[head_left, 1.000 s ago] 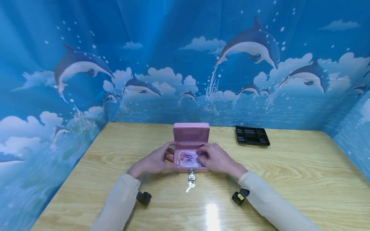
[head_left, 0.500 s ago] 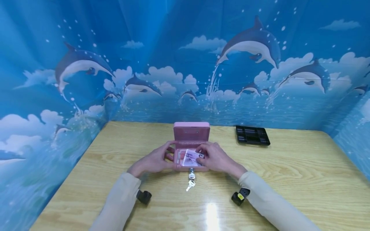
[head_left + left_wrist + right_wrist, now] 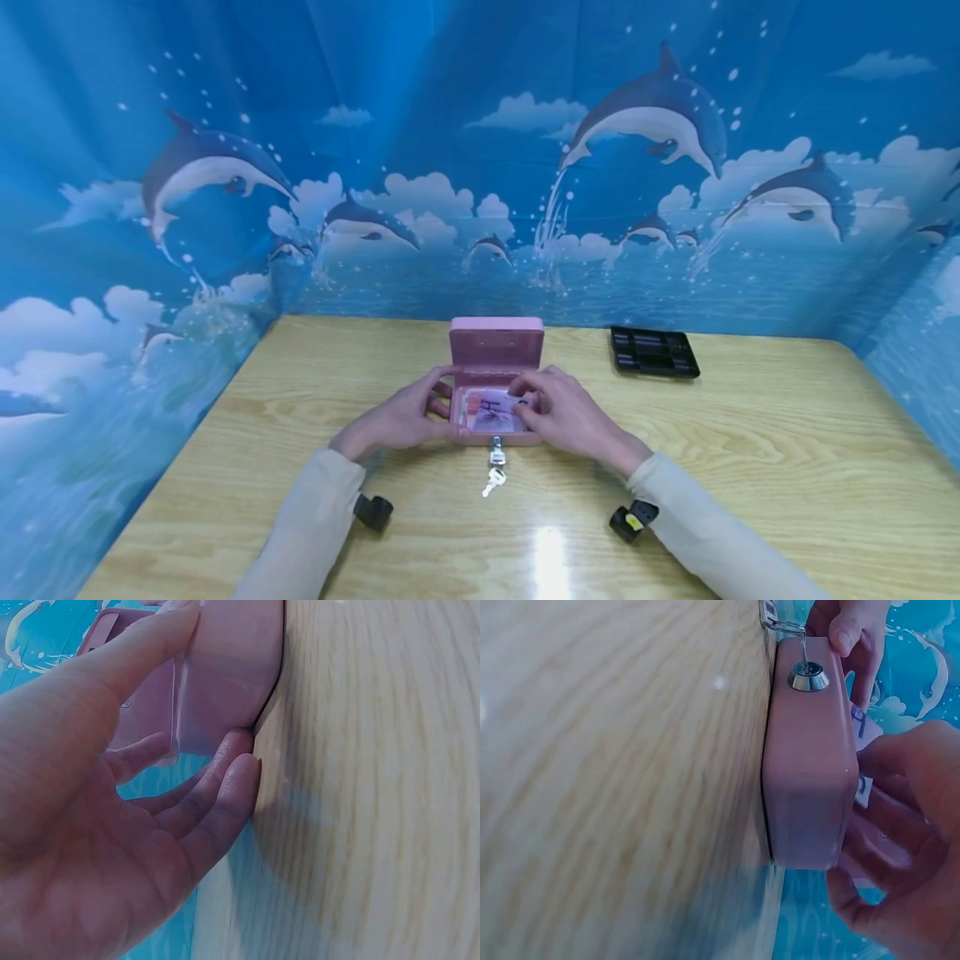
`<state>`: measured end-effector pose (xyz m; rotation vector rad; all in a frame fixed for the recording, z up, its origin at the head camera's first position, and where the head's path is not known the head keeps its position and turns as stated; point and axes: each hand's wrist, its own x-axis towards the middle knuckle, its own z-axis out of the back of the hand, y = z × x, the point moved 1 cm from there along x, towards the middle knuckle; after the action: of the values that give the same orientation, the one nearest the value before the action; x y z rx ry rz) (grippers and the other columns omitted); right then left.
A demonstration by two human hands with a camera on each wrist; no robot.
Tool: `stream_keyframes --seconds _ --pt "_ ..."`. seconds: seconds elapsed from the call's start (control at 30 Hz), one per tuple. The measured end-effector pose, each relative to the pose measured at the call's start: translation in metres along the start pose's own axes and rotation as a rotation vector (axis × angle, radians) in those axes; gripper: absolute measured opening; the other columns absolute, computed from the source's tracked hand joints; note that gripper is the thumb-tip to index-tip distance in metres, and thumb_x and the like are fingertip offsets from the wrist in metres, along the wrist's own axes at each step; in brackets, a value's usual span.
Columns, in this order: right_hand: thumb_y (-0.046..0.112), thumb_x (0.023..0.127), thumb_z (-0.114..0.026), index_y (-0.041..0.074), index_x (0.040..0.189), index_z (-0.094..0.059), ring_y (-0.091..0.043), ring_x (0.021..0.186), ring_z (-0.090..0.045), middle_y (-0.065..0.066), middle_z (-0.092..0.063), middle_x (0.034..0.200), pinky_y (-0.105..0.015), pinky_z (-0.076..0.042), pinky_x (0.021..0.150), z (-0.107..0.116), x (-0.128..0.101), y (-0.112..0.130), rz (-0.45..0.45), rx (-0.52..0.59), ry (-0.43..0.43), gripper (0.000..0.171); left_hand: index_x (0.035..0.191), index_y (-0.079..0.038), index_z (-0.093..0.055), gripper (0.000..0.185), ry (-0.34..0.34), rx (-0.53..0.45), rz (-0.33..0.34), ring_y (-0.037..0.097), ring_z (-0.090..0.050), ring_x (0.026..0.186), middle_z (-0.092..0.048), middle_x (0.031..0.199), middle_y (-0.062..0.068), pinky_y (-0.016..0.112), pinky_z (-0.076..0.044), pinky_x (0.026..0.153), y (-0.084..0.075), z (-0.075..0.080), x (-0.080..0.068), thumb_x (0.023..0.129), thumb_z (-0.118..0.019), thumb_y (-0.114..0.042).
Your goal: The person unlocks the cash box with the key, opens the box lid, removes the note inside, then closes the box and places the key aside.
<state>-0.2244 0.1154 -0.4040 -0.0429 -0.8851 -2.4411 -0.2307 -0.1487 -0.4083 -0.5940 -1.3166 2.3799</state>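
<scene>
In left hand [image 3: 401, 417], gripped by the side: pink box [image 3: 806, 769] | In right hand [image 3: 564, 410], pinched by thumb and fingers: purple paper [image 3: 492, 412] | Place: inside box, on table [image 3: 720, 467], with lid [image 3: 497, 347] raised | Risk, perhaps: creasing of paper, from pushing too hard against box; sliding of box, from loose left grip.

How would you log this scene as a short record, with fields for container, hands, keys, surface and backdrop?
Container: pink cash box, lid raised
Left hand: grips the box's left side
Right hand: pinches a purple paper note at the box opening
Keys: two, at the front lock
Surface: wood-grain table
Also there: black compartment tray, far side, right of the box
Backdrop: blue dolphin-print sheet
</scene>
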Motion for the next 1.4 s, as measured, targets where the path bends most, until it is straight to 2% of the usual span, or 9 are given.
stream_keyframes --seconds 0.17,0.33,0.43,0.7,0.9,1.03,1.3,1.4 --pt "0.01 0.095 -0.068 0.014 0.116 -0.07 -0.008 0.079 -0.066 0.002 -0.073 0.091 -0.023 -0.057 0.066 0.0 0.0 -0.002 0.018 0.128 0.052 0.022 0.162 -0.019 -0.026 0.096 0.001 -0.001 -0.006 0.025 -0.063 0.117 -0.056 0.14 0.017 0.043 -0.054 0.104 0.0 0.0 0.0 0.086 -0.084 -0.023" --pt "0.011 0.096 -0.068 0.016 0.12 -0.071 -0.014 0.072 -0.063 0.001 -0.071 0.086 -0.027 -0.056 0.056 0.002 -0.002 -0.004 -0.079 0.23 0.055 0.026 0.161 -0.02 -0.027 0.095 -0.004 0.007 0.006 0.024 -0.063 0.116 -0.056 0.139 0.016 0.043 -0.054 0.104 0.0 0.0 0.0 0.085 -0.084 -0.024" --pt "0.01 0.095 -0.068 0.018 0.12 -0.072 -0.016 0.071 -0.062 -0.001 -0.07 0.086 -0.029 -0.055 0.055 0.004 -0.002 -0.005 -0.136 0.275 0.035 0.026 0.161 -0.019 -0.026 0.094 0.003 0.007 -0.002 0.025 -0.063 0.116 -0.056 0.139 0.016 0.042 -0.054 0.103 0.0 0.0 0.0 0.086 -0.083 -0.021" --pt "0.009 0.094 -0.07 0.018 0.114 -0.073 -0.016 0.075 -0.064 -0.001 -0.072 0.092 -0.028 -0.056 0.062 0.009 0.0 -0.005 -0.174 0.301 -0.028 0.022 0.162 -0.017 -0.024 0.095 0.01 0.045 -0.026 0.025 -0.062 0.117 -0.055 0.139 0.017 0.043 -0.054 0.103 0.0 0.001 0.0 0.087 -0.082 -0.022" --pt "0.008 0.093 -0.072 0.012 0.111 -0.073 -0.015 0.076 -0.065 -0.006 -0.074 0.094 -0.025 -0.056 0.066 0.015 -0.001 -0.007 -0.135 0.315 -0.078 0.019 0.163 -0.018 -0.022 0.099 0.017 0.053 -0.024 0.025 -0.061 0.118 -0.055 0.139 0.016 0.044 -0.053 0.105 0.002 0.0 0.002 0.086 -0.084 -0.028" --pt "0.009 0.093 -0.072 0.012 0.112 -0.074 -0.017 0.075 -0.066 -0.007 -0.075 0.091 -0.025 -0.056 0.064 0.018 -0.003 -0.008 -0.122 0.327 -0.11 0.019 0.162 -0.017 -0.023 0.1 0.017 0.053 -0.02 0.025 -0.061 0.118 -0.054 0.139 0.015 0.043 -0.053 0.104 0.002 0.0 0.002 0.085 -0.085 -0.028" --pt "0.011 0.094 -0.072 0.015 0.113 -0.075 -0.025 0.075 -0.065 -0.004 -0.074 0.092 -0.025 -0.054 0.06 0.028 -0.012 -0.009 -0.165 0.329 -0.095 0.02 0.163 -0.019 -0.022 0.101 0.028 0.035 -0.02 0.025 -0.062 0.119 -0.054 0.141 0.014 0.041 -0.055 0.103 0.001 0.002 0.002 0.084 -0.084 -0.025" --pt "0.012 0.094 -0.072 0.015 0.112 -0.075 -0.025 0.075 -0.065 -0.003 -0.074 0.092 -0.025 -0.053 0.06 0.031 -0.016 -0.013 -0.171 0.327 -0.095 0.019 0.164 -0.021 -0.021 0.102 0.035 0.023 -0.008 0.024 -0.062 0.12 -0.053 0.142 0.013 0.042 -0.054 0.104 0.001 0.002 0.002 0.084 -0.084 -0.024"
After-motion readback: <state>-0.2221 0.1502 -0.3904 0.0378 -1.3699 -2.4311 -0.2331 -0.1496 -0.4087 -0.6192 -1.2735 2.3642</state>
